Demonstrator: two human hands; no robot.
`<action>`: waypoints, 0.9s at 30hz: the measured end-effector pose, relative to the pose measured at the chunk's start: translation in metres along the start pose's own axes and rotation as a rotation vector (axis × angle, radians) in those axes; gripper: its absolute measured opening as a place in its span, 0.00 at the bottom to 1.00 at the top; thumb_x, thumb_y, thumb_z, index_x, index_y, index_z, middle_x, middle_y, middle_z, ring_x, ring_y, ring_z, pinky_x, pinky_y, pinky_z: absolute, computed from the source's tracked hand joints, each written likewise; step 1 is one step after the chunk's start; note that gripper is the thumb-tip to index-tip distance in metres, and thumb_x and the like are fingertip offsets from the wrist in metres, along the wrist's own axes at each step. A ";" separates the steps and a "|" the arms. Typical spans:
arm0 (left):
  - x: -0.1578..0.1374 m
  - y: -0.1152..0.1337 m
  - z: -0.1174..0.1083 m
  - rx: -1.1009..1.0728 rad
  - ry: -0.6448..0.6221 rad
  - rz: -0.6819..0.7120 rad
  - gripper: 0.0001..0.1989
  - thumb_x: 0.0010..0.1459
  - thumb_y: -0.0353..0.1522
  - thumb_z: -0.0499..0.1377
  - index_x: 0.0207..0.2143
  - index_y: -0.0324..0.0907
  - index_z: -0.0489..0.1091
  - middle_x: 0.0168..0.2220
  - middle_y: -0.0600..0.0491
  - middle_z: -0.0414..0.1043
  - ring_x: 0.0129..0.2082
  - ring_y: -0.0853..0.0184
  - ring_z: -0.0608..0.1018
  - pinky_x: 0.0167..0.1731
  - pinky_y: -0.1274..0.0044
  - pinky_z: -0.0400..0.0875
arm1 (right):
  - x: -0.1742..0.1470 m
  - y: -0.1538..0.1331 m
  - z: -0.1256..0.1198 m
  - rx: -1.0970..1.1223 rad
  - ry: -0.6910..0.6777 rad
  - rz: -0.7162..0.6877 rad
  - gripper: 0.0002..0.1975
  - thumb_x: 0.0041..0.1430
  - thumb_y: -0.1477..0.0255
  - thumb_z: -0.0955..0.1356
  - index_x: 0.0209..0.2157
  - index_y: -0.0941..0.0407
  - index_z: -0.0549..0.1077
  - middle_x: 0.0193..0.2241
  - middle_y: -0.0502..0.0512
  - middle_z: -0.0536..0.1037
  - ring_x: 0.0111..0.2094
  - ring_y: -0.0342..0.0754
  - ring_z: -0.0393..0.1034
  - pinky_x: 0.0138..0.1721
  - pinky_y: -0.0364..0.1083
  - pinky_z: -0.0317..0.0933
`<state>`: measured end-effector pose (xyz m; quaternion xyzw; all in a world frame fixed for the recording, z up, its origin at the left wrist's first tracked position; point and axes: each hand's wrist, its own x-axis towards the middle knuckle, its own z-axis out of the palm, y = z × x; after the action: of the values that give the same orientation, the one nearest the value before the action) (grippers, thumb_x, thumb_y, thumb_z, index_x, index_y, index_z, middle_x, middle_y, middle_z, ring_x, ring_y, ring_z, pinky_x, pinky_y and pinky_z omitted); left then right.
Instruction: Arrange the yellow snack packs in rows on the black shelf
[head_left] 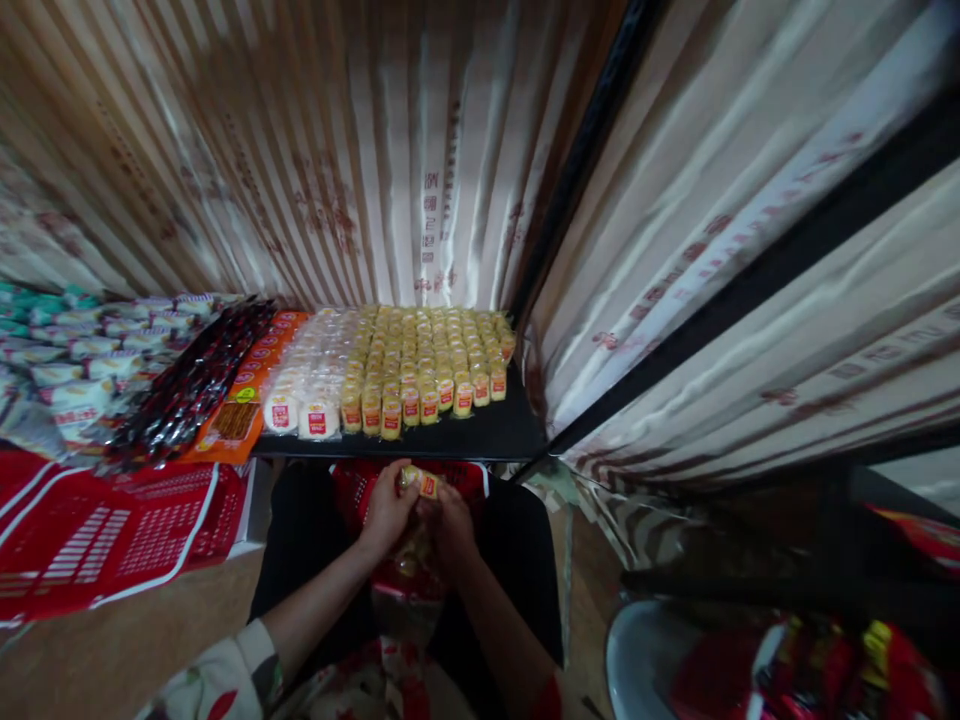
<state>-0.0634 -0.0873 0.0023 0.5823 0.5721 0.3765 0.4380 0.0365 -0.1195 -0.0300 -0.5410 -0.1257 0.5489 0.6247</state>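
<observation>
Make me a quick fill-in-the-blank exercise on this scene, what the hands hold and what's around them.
The small packet between the left hand and right hand is mostly ____ in colour.
On the shelf, the orange packets lie between the dark packets and the ____ ones.
The perforated basket at the picture's left is mainly ____ in colour.
Missing words: yellow; white; red.

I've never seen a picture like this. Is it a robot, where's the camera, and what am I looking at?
No robot here: these are a person's bare left hand and right hand. The picture comes from a camera worn on their head, looking forward and down. Both hands hold a small yellow packet with a red label. Beyond them, a flat black surface carries rows of similar yellow packets on the right; going left come clear-wrapped white packets, flat orange packets and dark glossy packets.
</observation>
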 end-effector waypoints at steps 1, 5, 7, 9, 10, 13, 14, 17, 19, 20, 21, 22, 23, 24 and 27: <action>0.001 0.009 0.000 0.027 -0.005 0.042 0.16 0.50 0.28 0.56 0.44 0.39 0.68 0.42 0.49 0.71 0.42 0.66 0.74 0.46 0.72 0.67 | -0.001 -0.006 0.000 0.034 0.006 0.028 0.16 0.44 0.60 0.69 0.34 0.53 0.67 0.27 0.53 0.78 0.28 0.50 0.75 0.28 0.46 0.69; 0.009 0.046 0.001 0.122 -0.051 0.194 0.17 0.51 0.26 0.54 0.44 0.41 0.68 0.42 0.49 0.70 0.42 0.66 0.74 0.47 0.72 0.68 | -0.005 -0.030 -0.004 0.139 -0.021 0.095 0.22 0.42 0.60 0.72 0.38 0.54 0.67 0.31 0.55 0.79 0.31 0.49 0.76 0.30 0.44 0.68; 0.016 0.062 0.004 0.154 -0.075 0.270 0.17 0.51 0.26 0.53 0.45 0.41 0.68 0.43 0.49 0.70 0.43 0.66 0.73 0.47 0.71 0.67 | -0.004 -0.042 -0.007 0.107 -0.040 0.040 0.23 0.43 0.59 0.72 0.40 0.55 0.68 0.33 0.55 0.78 0.31 0.48 0.76 0.31 0.44 0.68; 0.024 0.077 0.009 0.175 -0.102 0.324 0.18 0.51 0.26 0.54 0.46 0.40 0.66 0.44 0.48 0.70 0.44 0.65 0.73 0.48 0.70 0.67 | 0.001 -0.053 -0.010 0.055 -0.033 -0.052 0.22 0.44 0.59 0.71 0.40 0.56 0.70 0.36 0.56 0.78 0.33 0.47 0.75 0.34 0.44 0.68; 0.029 0.084 0.012 0.184 -0.114 0.335 0.19 0.51 0.26 0.54 0.47 0.40 0.66 0.45 0.48 0.70 0.44 0.65 0.73 0.47 0.70 0.67 | 0.005 -0.059 -0.012 0.030 -0.013 -0.104 0.21 0.45 0.59 0.71 0.39 0.57 0.70 0.36 0.56 0.77 0.33 0.47 0.74 0.34 0.44 0.68; 0.047 0.102 0.025 0.216 -0.155 0.354 0.19 0.50 0.25 0.54 0.47 0.39 0.63 0.42 0.49 0.71 0.40 0.66 0.74 0.43 0.72 0.69 | 0.019 -0.076 -0.017 -0.067 0.109 -0.264 0.22 0.45 0.59 0.70 0.41 0.57 0.70 0.35 0.55 0.76 0.34 0.47 0.72 0.36 0.45 0.67; 0.054 0.107 0.030 0.227 -0.166 0.368 0.19 0.50 0.25 0.54 0.46 0.39 0.63 0.40 0.50 0.71 0.38 0.67 0.74 0.42 0.73 0.69 | 0.025 -0.082 -0.019 -0.115 0.154 -0.328 0.24 0.46 0.59 0.69 0.43 0.57 0.69 0.35 0.55 0.75 0.35 0.47 0.72 0.37 0.46 0.67; 0.077 0.124 0.049 0.268 -0.186 0.433 0.16 0.49 0.25 0.55 0.43 0.41 0.64 0.38 0.53 0.71 0.36 0.69 0.74 0.40 0.76 0.69 | 0.039 -0.106 -0.023 -0.301 0.247 -0.550 0.24 0.50 0.60 0.66 0.48 0.57 0.67 0.42 0.59 0.72 0.41 0.48 0.69 0.43 0.48 0.65; 0.093 0.138 0.062 0.291 -0.212 0.479 0.15 0.49 0.25 0.55 0.42 0.41 0.65 0.38 0.53 0.71 0.36 0.70 0.74 0.40 0.76 0.69 | 0.048 -0.124 -0.025 -0.442 0.299 -0.683 0.22 0.53 0.61 0.64 0.49 0.57 0.67 0.46 0.61 0.69 0.44 0.49 0.66 0.43 0.48 0.64; 0.101 0.146 0.068 0.298 -0.230 0.504 0.16 0.49 0.25 0.55 0.43 0.41 0.65 0.38 0.53 0.72 0.36 0.70 0.74 0.40 0.76 0.70 | 0.052 -0.133 -0.025 -0.506 0.319 -0.736 0.21 0.54 0.62 0.63 0.48 0.56 0.68 0.47 0.61 0.69 0.44 0.50 0.65 0.42 0.49 0.65; 0.109 0.154 0.074 0.304 -0.250 0.529 0.17 0.49 0.24 0.55 0.43 0.41 0.65 0.39 0.52 0.72 0.37 0.69 0.74 0.41 0.76 0.69 | 0.057 -0.142 -0.025 -0.562 0.334 -0.783 0.20 0.55 0.62 0.62 0.48 0.57 0.68 0.47 0.62 0.69 0.45 0.51 0.65 0.42 0.50 0.64; 0.117 0.164 0.079 0.313 -0.269 0.550 0.18 0.49 0.24 0.55 0.44 0.40 0.65 0.40 0.52 0.72 0.38 0.69 0.74 0.42 0.76 0.69 | 0.063 -0.150 -0.025 -0.610 0.343 -0.825 0.20 0.56 0.63 0.60 0.47 0.57 0.69 0.46 0.62 0.70 0.46 0.51 0.64 0.43 0.50 0.64; 0.124 0.173 0.084 0.323 -0.279 0.567 0.18 0.50 0.24 0.55 0.45 0.40 0.65 0.41 0.52 0.72 0.38 0.69 0.74 0.43 0.76 0.69 | 0.069 -0.158 -0.024 -0.652 0.348 -0.862 0.19 0.56 0.65 0.60 0.47 0.57 0.69 0.45 0.62 0.71 0.46 0.52 0.64 0.45 0.52 0.63; 0.132 0.183 0.089 0.332 -0.288 0.584 0.18 0.51 0.25 0.54 0.46 0.41 0.65 0.42 0.52 0.72 0.39 0.69 0.74 0.44 0.76 0.69 | 0.075 -0.165 -0.023 -0.688 0.355 -0.894 0.19 0.56 0.66 0.59 0.47 0.58 0.69 0.45 0.62 0.72 0.47 0.52 0.64 0.47 0.53 0.61; 0.157 0.206 0.106 0.350 -0.309 0.648 0.18 0.51 0.25 0.53 0.46 0.41 0.67 0.44 0.52 0.72 0.42 0.68 0.74 0.47 0.75 0.67 | 0.097 -0.184 -0.021 -0.752 0.408 -0.953 0.21 0.55 0.70 0.57 0.49 0.59 0.68 0.46 0.62 0.73 0.48 0.53 0.64 0.53 0.56 0.56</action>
<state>0.1153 0.0688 0.1508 0.8484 0.3415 0.2998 0.2715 0.1887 -0.0166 0.0698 -0.7016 -0.4150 0.0151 0.5791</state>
